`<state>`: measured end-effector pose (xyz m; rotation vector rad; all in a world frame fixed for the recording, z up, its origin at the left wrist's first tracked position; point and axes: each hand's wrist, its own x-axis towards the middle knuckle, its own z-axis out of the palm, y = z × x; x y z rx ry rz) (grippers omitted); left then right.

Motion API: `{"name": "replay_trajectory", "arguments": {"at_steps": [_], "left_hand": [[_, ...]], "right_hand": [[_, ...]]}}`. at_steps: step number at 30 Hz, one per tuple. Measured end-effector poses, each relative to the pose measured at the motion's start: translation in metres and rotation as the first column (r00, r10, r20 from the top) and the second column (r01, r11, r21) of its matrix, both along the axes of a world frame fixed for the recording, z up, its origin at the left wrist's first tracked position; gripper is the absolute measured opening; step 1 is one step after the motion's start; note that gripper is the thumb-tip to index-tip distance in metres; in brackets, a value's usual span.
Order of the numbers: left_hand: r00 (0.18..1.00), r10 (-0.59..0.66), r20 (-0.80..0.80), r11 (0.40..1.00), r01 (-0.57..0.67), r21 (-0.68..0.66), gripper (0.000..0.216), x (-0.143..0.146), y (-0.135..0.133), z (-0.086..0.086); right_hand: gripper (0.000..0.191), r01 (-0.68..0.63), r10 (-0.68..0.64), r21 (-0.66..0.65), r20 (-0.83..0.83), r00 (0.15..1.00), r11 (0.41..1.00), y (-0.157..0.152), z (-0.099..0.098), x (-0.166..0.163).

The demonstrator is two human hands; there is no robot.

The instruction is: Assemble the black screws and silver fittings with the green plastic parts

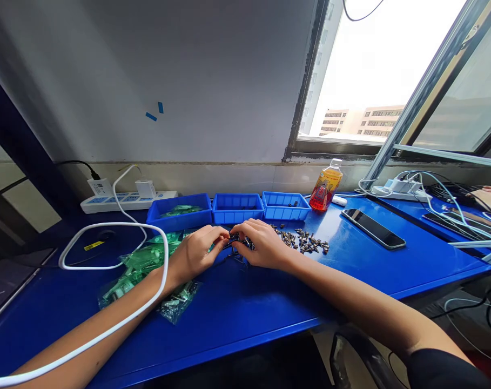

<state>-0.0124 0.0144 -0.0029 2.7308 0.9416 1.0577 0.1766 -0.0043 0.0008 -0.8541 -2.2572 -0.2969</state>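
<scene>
My left hand [201, 246] and my right hand [262, 243] meet over the blue table, fingertips nearly touching. Each is closed in a pinch, and a small dark piece shows between them, too small to name. Below the fingers lie several thin dark parts [240, 258], partly covered by my right hand. Small brownish metal parts [308, 242] are scattered to the right of that hand. Beside and under my left forearm are clear plastic bags with green pieces [148, 260].
Behind the hands stand a left blue bin [179, 221] with green pieces, a middle blue bin [237, 216] and a right blue bin [286, 213]. A drink bottle [327, 186], phone [372, 228] and power strip [123, 202] surround them. A white cable [163, 270] crosses my left forearm.
</scene>
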Motion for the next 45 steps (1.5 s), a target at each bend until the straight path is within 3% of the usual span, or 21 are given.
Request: {"name": "replay_trajectory", "arguments": {"at_steps": [11,22,24,27,31,35,38,40,43,45], "left_hand": [[0.999,-0.03,-0.04,0.999,0.028,-0.032,0.025,-0.001,-0.001,0.001],[0.999,-0.013,-0.044,0.998,0.01,-0.061,0.026,0.0,-0.001,-0.001],[0.999,0.004,-0.046,0.996,-0.008,-0.084,0.027,-0.001,-0.001,-0.002],[0.997,0.013,-0.076,0.992,-0.023,-0.125,0.028,-0.001,-0.001,-0.002],[0.992,0.004,-0.127,0.985,-0.026,-0.172,0.03,0.0,-0.003,0.002],[0.987,-0.03,-0.158,0.985,0.002,-0.172,0.03,-0.001,-0.004,0.006],[0.982,-0.047,-0.184,0.983,0.013,-0.181,0.029,-0.001,-0.003,0.007],[0.978,-0.055,-0.199,0.981,0.016,-0.192,0.029,-0.002,-0.003,0.007],[0.974,-0.076,-0.213,0.978,0.032,-0.204,0.028,-0.003,-0.002,0.007],[0.967,-0.099,-0.235,0.976,0.049,-0.21,0.025,-0.004,-0.002,0.008]], "right_hand": [[0.013,-0.002,0.002,0.025,0.004,1.0,1.0,0.002,0.001,0.001],[0.006,-0.089,0.089,0.047,-0.005,0.996,0.995,0.0,0.005,0.002],[0.008,-0.04,0.042,0.068,-0.036,0.998,0.997,0.006,0.007,0.005],[0.01,0.178,-0.167,0.079,-0.125,0.978,0.981,0.021,0.012,0.017],[0.028,0.464,-0.457,0.006,-0.166,0.874,0.886,0.039,0.02,0.044],[0.023,0.591,-0.567,-0.028,-0.326,0.757,0.806,0.043,0.029,0.081],[0.019,0.705,-0.668,-0.081,-0.409,0.621,0.705,0.036,0.03,0.115],[0.02,0.786,-0.761,-0.148,-0.406,0.505,0.6,0.027,0.026,0.141],[0.025,0.917,-0.905,-0.201,-0.329,0.269,0.345,0.005,0.014,0.179],[0.026,0.954,-0.954,-0.178,-0.225,0.197,0.239,-0.012,0.007,0.197]]}}
